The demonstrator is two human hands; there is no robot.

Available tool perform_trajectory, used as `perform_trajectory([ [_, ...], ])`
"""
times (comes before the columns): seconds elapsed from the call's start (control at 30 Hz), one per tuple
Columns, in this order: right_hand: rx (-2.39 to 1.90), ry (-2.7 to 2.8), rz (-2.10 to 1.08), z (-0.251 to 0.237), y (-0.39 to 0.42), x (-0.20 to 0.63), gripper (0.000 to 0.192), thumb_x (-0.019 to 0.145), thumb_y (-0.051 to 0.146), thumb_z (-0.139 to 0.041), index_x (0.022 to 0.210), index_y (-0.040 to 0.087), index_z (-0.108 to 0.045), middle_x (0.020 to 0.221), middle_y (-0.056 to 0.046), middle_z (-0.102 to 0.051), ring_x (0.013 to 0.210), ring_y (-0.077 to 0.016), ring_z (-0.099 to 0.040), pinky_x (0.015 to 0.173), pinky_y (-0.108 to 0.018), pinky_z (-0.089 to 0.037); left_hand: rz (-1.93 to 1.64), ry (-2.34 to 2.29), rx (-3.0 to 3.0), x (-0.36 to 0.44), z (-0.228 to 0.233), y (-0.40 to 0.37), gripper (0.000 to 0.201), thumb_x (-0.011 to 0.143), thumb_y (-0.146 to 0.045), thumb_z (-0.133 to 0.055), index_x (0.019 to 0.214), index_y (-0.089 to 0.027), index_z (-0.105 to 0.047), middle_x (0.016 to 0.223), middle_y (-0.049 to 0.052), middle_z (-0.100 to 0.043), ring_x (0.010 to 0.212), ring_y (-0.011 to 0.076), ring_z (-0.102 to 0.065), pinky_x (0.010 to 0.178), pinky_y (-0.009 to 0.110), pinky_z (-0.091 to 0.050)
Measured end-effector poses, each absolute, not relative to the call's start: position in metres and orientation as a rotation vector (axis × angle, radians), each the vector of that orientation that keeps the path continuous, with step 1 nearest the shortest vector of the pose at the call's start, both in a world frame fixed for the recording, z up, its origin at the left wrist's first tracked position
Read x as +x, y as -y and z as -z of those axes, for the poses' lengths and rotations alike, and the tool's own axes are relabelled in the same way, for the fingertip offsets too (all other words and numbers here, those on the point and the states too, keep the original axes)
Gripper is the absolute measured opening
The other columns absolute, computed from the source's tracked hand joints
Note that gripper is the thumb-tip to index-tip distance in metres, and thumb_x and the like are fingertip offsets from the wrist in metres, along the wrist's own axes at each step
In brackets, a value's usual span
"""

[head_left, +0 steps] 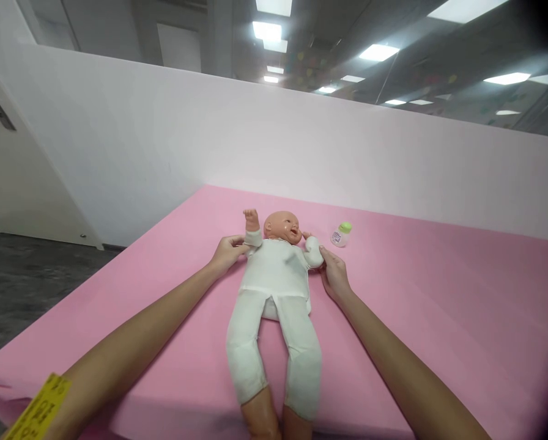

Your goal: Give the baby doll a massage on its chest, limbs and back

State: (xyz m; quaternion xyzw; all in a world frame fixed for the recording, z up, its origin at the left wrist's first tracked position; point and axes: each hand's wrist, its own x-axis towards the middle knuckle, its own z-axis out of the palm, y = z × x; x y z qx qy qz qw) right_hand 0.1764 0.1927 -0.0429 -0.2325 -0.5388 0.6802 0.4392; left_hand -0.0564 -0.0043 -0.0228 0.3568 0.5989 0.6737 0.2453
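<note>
A baby doll in a white cloth suit lies on its back on the pink table cover, head toward the wall and feet at the front edge. My left hand pinches the doll's raised arm near the elbow, on the left of the picture. On the other side, my right hand has thumb and fingers closed on the doll's bent arm. A small clear bottle with a green cap stands just beyond my right hand, apart from it.
Behind the table runs a white wall with dark glass above it. At the far left are a door with a metal handle and a dark grey floor. A yellow label is on my left forearm.
</note>
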Motion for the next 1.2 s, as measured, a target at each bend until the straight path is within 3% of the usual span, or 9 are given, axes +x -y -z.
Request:
perform_trajectory([
  [0.1, -0.543, 1.381, -1.738, 0.0441, -0.1929, 0.1775, 0.037, 0.070, 0.054, -0.086, 0.078, 0.020, -0.074, 0.078, -0.004, -0.074, 0.072, -0.0213, -0.063, 0.062, -0.034, -0.050, -1.831, -1.624, 0.977, -0.0572, 0.0224, 0.0045, 0.041, 0.068, -0.048, -0.089, 0.091, -0.016, -0.080, 0.098, 0.010, -0.076, 0.091, 0.0246, -0.068, 0.074, 0.031, -0.051],
  [0.27, -0.508, 1.391, -1.758, 0.0462, -0.1937, 0.1792, 0.031, 0.070, 0.046, -0.089, 0.082, 0.020, -0.075, 0.079, -0.001, -0.072, 0.072, -0.0179, -0.062, 0.068, -0.031, -0.050, -1.832, -1.634, 0.964, -0.0599, 0.0242, 0.0042, 0.045, 0.071, -0.053, -0.088, 0.092, -0.014, -0.078, 0.100, 0.012, -0.076, 0.090, 0.0252, -0.068, 0.074, 0.032, -0.051],
  [0.43, -0.482, 1.393, -1.759, 0.0450, -0.1928, 0.1798, 0.027, 0.068, 0.034, -0.089, 0.088, 0.023, -0.074, 0.078, 0.003, -0.069, 0.072, -0.0149, -0.060, 0.069, -0.029, -0.049, -1.825, -1.645, 0.996, -0.0590, 0.0222, 0.0047, 0.037, 0.068, -0.044, -0.088, 0.091, -0.016, -0.080, 0.097, 0.010, -0.076, 0.088, 0.0249, -0.068, 0.074, 0.032, -0.050],
  [0.6, -0.505, 1.337, -1.785, 0.0448, -0.1913, 0.1801, 0.028, 0.059, 0.026, -0.087, 0.080, 0.024, -0.070, 0.089, 0.001, -0.071, 0.075, -0.0170, -0.064, 0.067, -0.031, -0.052, -1.834, -1.636, 0.993, -0.0572, 0.0226, 0.0036, 0.033, 0.064, -0.037, -0.087, 0.090, -0.017, -0.082, 0.102, 0.011, -0.077, 0.089, 0.0262, -0.068, 0.071, 0.033, -0.051],
  [0.8, -0.478, 1.346, -1.748, 0.0434, -0.1911, 0.1770, 0.028, 0.067, 0.039, -0.086, 0.084, 0.024, -0.070, 0.088, -0.001, -0.072, 0.080, -0.0194, -0.065, 0.072, -0.033, -0.052, -1.823, -1.640, 1.001, -0.0595, 0.0237, 0.0030, 0.038, 0.068, -0.046, -0.088, 0.090, -0.016, -0.081, 0.097, 0.011, -0.076, 0.089, 0.0251, -0.067, 0.073, 0.032, -0.050],
  [0.87, -0.478, 1.355, -1.739, 0.0428, -0.1916, 0.1757, 0.029, 0.072, 0.043, -0.084, 0.091, 0.023, -0.073, 0.095, -0.001, -0.074, 0.080, -0.0181, -0.064, 0.069, -0.031, -0.050, -1.818, -1.641, 1.008, -0.0595, 0.0229, 0.0036, 0.043, 0.070, -0.052, -0.087, 0.091, -0.014, -0.080, 0.097, 0.011, -0.076, 0.091, 0.0262, -0.067, 0.074, 0.032, -0.051],
  [0.93, -0.520, 1.340, -1.755, 0.0430, -0.1925, 0.1748, 0.031, 0.072, 0.043, -0.084, 0.093, 0.023, -0.075, 0.088, 0.000, -0.073, 0.072, -0.0161, -0.059, 0.063, -0.030, -0.046, -1.821, -1.652, 1.013, -0.0594, 0.0225, 0.0042, 0.046, 0.071, -0.055, -0.086, 0.089, -0.013, -0.079, 0.098, 0.012, -0.075, 0.092, 0.0271, -0.067, 0.074, 0.032, -0.050],
  [1.03, -0.574, 1.287, -1.780, 0.0445, -0.1941, 0.1739, 0.028, 0.066, 0.038, -0.088, 0.085, 0.021, -0.075, 0.071, 0.002, -0.067, 0.065, -0.0147, -0.054, 0.060, -0.029, -0.044, -1.824, -1.670, 1.037, -0.0596, 0.0233, 0.0047, 0.042, 0.073, -0.052, -0.085, 0.089, -0.014, -0.079, 0.096, 0.011, -0.075, 0.089, 0.0254, -0.066, 0.072, 0.031, -0.048],
  [1.2, -0.572, 1.256, -1.800, 0.0452, -0.1954, 0.1731, 0.034, 0.064, 0.041, -0.090, 0.086, 0.021, -0.074, 0.076, 0.001, -0.069, 0.071, -0.0168, -0.060, 0.064, -0.029, -0.048, -1.820, -1.668, 1.091, -0.0603, 0.0261, 0.0040, 0.031, 0.072, -0.038, -0.081, 0.095, -0.017, -0.080, 0.106, 0.010, -0.075, 0.091, 0.0234, -0.066, 0.072, 0.029, -0.047],
])
